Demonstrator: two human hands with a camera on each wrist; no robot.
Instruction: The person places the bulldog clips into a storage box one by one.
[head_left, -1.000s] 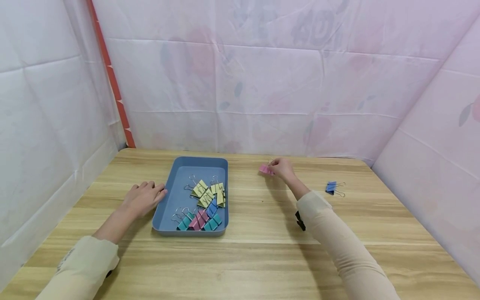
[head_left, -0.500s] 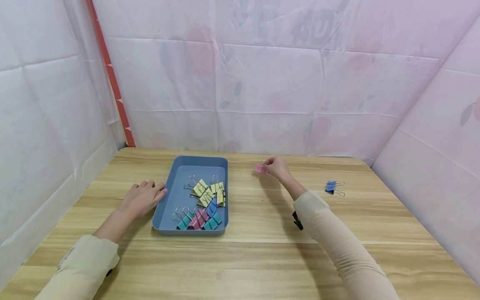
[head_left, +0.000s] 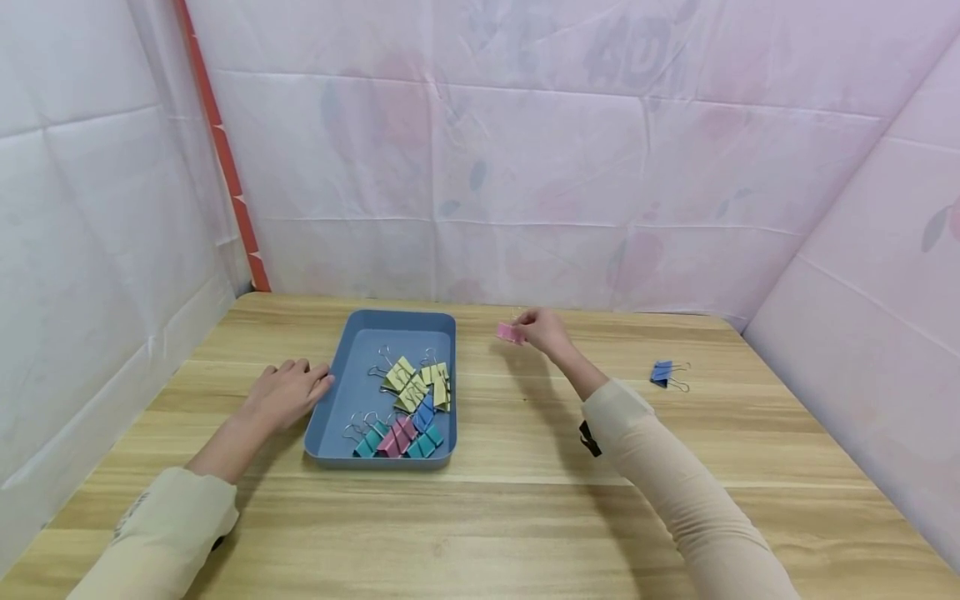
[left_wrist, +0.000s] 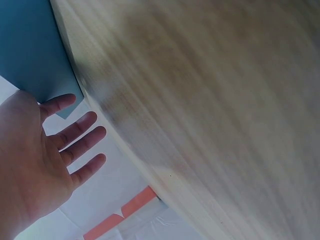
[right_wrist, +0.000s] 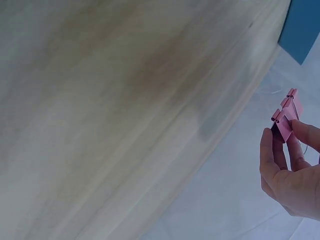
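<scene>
A pink binder clip is pinched between the thumb and fingers of my right hand, raised over the table to the right of the blue tray. The right wrist view shows the same pink clip at the fingertips. My left hand rests at the tray's left side, and in the left wrist view its fingers are spread and nearly straight beside the tray wall. Inside the tray lie yellow binder clips, a blue one, teal ones and a darker pink one.
Another blue binder clip lies on the wooden table at the right, beyond my right forearm. White patterned cloth hangs behind the table and along both sides.
My right hand has moved left toward the tray, carrying the pink binder clip. The left hand stays at the tray's side.
</scene>
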